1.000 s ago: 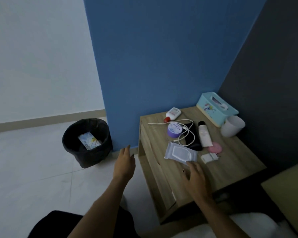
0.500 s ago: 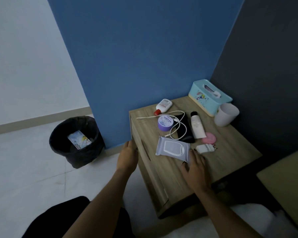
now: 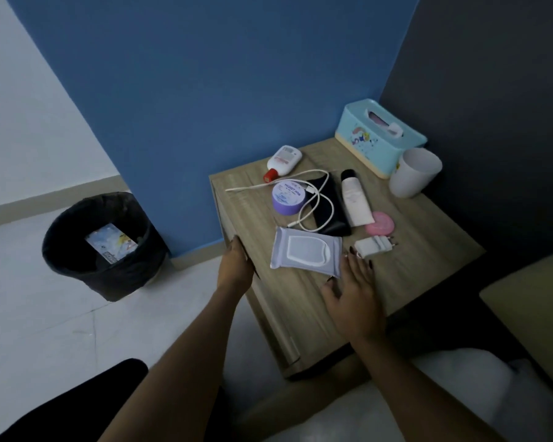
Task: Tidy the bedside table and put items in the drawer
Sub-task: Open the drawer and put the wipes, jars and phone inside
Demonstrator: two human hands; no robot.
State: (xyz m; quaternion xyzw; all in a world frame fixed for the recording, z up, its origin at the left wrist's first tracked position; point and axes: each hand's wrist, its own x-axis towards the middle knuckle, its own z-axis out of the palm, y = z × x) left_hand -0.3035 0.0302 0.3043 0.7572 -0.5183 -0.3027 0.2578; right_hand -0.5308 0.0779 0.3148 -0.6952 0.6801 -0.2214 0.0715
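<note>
1. Two hands in view. The left hand [image 3: 235, 272] is at the left front edge of the one bedside table [image 3: 428, 250], fingers pressed together with the tips on the edge. Can't tell if they hook under it.
2. The right hand [image 3: 353, 291] lies palm down on the tabletop, fingers spread. The fingertips touch the near right corner of the wipes pack [image 3: 305, 252]. It grips nothing.
3. One wipes pack, flat, near the front of the tabletop.
4. One white charger plug [image 3: 374, 245], just right of the pack and just beyond the right fingertips.
5. Middle row, each a single item:
   - a pink round compact [image 3: 379, 223];
   - a white tube [image 3: 355, 199] with a black cap;
   - a black pouch [image 3: 332, 212];
   - a purple jar [image 3: 288, 197].
6. One white cable [image 3: 256, 186] loops over the pouch and the jar, with one end trailing left.
7. One white bottle [image 3: 283, 161] with a red cap, lying down near the blue wall.
8. Far right corner: one teal tissue box [image 3: 379, 135], with one white cup [image 3: 414, 172] touching it.
9. On the floor to the left, well apart from the table: one black bin [image 3: 77, 266] with one packet [image 3: 110, 242] inside.
</note>
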